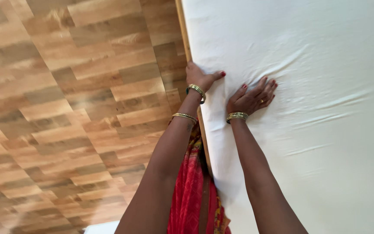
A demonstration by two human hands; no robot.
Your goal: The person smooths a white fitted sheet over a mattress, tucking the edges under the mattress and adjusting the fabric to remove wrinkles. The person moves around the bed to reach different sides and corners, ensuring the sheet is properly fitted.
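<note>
2 bare hands work a white bed sheet [308, 108] at centre frame, seen from a head cam looking down. The sheet covers the whole right half of the pic; its near edge runs w/ the mattress side along a thin wooden bed rail [186, 39], from top centre down to bottom centre, so the long axis here is close to vertical, leaning slightly right toward the bottom. The left hand [200, 78] sits right on that edge, fingers curled over the side out of view and thumb stretched rightward on top of the cloth; it looks clamped on the sheet's border, though the grip itself is hidden. The right hand [253, 97] lies just right of it, well onto the sheet, palm down, fingers spread apart and flat, holding nothing, pointing to upper right. So the left hand is the 1 nearer the edge; the right is nearer the wrinkles [282, 65] fanning off toward upper right. Gold bangles [237, 116] ring both wrists. A red patterned garment [191, 190] hangs betw. the forearms at bottom centre. Wood-look plank floor [66, 108] fills the left half.
</note>
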